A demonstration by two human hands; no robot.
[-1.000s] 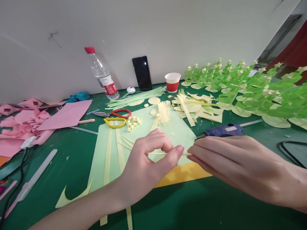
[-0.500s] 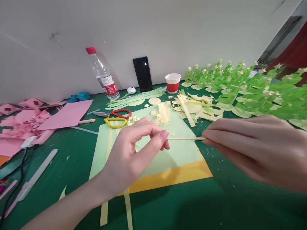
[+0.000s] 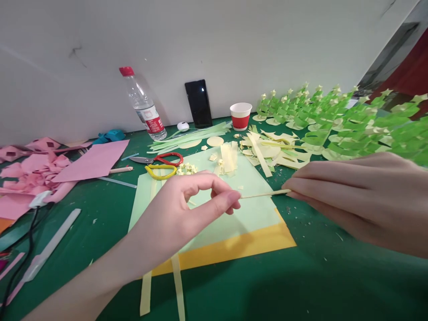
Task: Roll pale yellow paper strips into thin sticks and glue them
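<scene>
Both hands hold one thin rolled strip of pale yellow paper (image 3: 262, 194) level above the table. My left hand (image 3: 187, 209) pinches its left end between thumb and forefinger. My right hand (image 3: 351, 196) grips the right end with fingers laid together. Under the strip lie a light green paper sheet (image 3: 247, 214) and a yellow sheet (image 3: 240, 247) on the green table (image 3: 301, 285). Two loose yellow strips (image 3: 177, 285) stick out from beneath toward me.
Red-handled scissors (image 3: 160, 158) and yellow-handled ones (image 3: 161, 171) lie past the sheet. A water bottle (image 3: 142, 104), a black phone (image 3: 198, 103) and a red paper cup (image 3: 240, 115) stand by the wall. Green paper trees (image 3: 351, 120) fill the right, pink paper (image 3: 40, 169) the left.
Both hands have lifted the rolled strip up off the sheet and drawn apart along it. My right hand moved right and now covers the blue glue gun.
</scene>
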